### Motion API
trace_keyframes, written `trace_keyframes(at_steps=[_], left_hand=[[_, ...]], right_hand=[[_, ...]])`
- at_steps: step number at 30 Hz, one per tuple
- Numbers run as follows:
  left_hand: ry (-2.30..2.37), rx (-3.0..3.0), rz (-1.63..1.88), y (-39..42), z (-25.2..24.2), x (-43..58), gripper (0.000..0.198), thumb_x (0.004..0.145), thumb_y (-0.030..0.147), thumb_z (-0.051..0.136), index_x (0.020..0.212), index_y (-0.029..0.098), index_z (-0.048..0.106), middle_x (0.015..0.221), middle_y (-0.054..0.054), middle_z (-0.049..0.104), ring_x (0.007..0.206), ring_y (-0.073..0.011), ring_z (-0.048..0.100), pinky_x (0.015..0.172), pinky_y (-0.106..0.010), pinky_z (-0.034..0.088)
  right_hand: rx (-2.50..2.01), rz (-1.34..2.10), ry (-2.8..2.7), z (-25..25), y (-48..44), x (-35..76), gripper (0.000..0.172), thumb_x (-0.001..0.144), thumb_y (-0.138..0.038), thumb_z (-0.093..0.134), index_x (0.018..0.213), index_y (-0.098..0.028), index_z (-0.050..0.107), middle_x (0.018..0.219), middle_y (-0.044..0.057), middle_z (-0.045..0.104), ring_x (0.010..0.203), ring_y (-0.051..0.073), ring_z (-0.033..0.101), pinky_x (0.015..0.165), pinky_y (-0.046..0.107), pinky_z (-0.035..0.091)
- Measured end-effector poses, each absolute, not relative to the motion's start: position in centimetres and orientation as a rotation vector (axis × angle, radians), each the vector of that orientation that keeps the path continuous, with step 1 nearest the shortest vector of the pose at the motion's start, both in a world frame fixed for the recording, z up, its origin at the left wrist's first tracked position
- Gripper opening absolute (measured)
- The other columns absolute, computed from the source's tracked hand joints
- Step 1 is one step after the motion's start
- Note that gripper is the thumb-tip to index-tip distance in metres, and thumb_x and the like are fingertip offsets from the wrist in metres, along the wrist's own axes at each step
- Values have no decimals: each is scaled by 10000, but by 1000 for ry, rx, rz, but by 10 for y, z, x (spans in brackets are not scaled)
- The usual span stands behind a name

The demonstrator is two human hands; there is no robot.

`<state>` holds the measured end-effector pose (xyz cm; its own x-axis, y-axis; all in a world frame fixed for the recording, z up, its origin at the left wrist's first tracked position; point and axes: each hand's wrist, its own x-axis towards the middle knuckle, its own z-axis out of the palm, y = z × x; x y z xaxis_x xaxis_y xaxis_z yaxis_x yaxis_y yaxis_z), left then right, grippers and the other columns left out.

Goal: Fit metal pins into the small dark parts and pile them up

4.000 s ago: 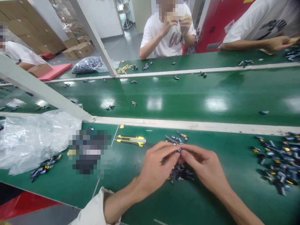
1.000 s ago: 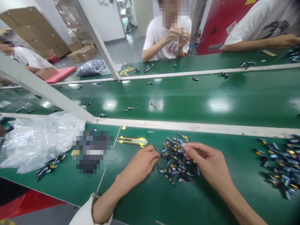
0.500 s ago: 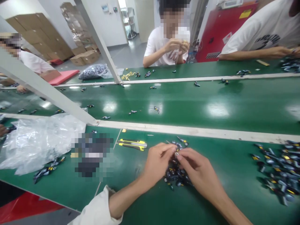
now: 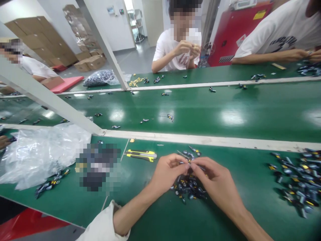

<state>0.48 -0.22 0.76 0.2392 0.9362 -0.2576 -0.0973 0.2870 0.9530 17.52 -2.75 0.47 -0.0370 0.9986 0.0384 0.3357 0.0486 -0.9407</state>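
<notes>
My left hand [image 4: 167, 174] and my right hand [image 4: 213, 179] meet above the green belt, and their fingertips pinch a small dark part [image 4: 190, 163] between them. Its exact shape is mostly hidden by my fingers. Right below my hands lies a loose pile of small dark parts with silver and yellow bits [image 4: 189, 189]. A yellow and black utility knife [image 4: 140, 155] rests on the belt to the left of my hands. A larger spread of similar parts [image 4: 296, 180] lies farther to the right.
A crumpled clear plastic bag [image 4: 42, 157] and a pixelated patch [image 4: 97, 167] lie to my left. A white rail [image 4: 200, 143] runs beyond my hands, separating further green belts [image 4: 200, 107]. Across them, a co-worker [image 4: 177, 50] handles something, and another person's arm [image 4: 271, 56] reaches in at right.
My hands have come together over the pile since a second ago, when they were apart on either side of it. The fingertips now meet on the small part.
</notes>
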Motion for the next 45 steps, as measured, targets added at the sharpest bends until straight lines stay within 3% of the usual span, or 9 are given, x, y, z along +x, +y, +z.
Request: trace_keyframes(at_steps=[6, 9, 14, 18, 21, 27, 30, 35, 45], left_hand=[[1142, 1065, 991, -9, 9, 6, 78, 811, 204, 755, 866, 163, 794, 823, -30, 733, 715, -137, 665, 704, -232, 527], [1117, 1043, 953, -6, 5, 4, 183, 857, 285, 730, 956, 151, 807, 719, -22, 719, 620, -132, 646, 638, -242, 534], [1093, 965, 935, 1, -4, 2, 310, 864, 422, 734, 872, 125, 820, 591, 3, 639, 507, -83, 524, 488, -191, 418], [992, 845, 917, -2, -2, 6, 453, 837, 497, 749, 1077, 115, 789, 783, -66, 752, 676, -143, 672, 704, -272, 566], [932, 789, 905, -6, 2, 9, 506, 810, 510, 776, 1126, 114, 766, 862, -99, 784, 790, -196, 735, 877, -366, 582], [1017, 864, 885, -9, 4, 8, 360, 780, 397, 829, 1056, 167, 826, 903, -69, 809, 737, -150, 680, 835, -310, 553], [1017, 824, 846, -7, 1, 7, 399, 726, 385, 865, 1057, 165, 827, 822, -66, 800, 664, -141, 655, 755, -304, 554], [1014, 824, 852, -6, -3, 6, 444, 667, 410, 902, 1033, 167, 833, 743, -47, 793, 659, -163, 695, 799, -335, 574], [1048, 1021, 825, -5, -2, 4, 293, 773, 334, 818, 1020, 178, 836, 770, -40, 808, 706, -191, 719, 814, -337, 580]], right_hand=[[-1410, 1076, -1533, 7, -23, 178, 162, 928, -313, 645, 837, -233, 752, 871, 34, 751, 798, 211, 703, 718, 282, 556], [-1426, 994, -1526, 10, -23, 180, 162, 926, -296, 641, 802, -233, 723, 855, 25, 744, 796, 202, 683, 728, 267, 536], [-1394, 1029, -1533, 11, -27, 173, 188, 934, -326, 632, 790, -233, 710, 844, 20, 729, 771, 191, 669, 702, 259, 515], [-1408, 1088, -1436, 9, -29, 167, 167, 885, -287, 650, 739, -218, 691, 765, 15, 708, 704, 186, 664, 659, 256, 521], [-1450, 1001, -1432, 7, -28, 168, 146, 873, -274, 656, 753, -216, 714, 788, 28, 724, 741, 204, 670, 683, 277, 520], [-1470, 938, -1492, 7, -27, 173, 179, 916, -287, 634, 779, -222, 730, 789, 30, 723, 713, 202, 650, 644, 290, 497], [-1488, 874, -1551, 6, -27, 173, 196, 942, -282, 607, 789, -224, 714, 784, 28, 711, 697, 196, 633, 634, 294, 481], [-1464, 845, -1624, 8, -30, 175, 175, 929, -237, 618, 784, -223, 714, 810, 25, 714, 722, 191, 637, 625, 285, 470], [-1427, 819, -1750, 11, -27, 179, 198, 902, -158, 599, 756, -222, 716, 800, 25, 710, 723, 193, 646, 627, 288, 464]])
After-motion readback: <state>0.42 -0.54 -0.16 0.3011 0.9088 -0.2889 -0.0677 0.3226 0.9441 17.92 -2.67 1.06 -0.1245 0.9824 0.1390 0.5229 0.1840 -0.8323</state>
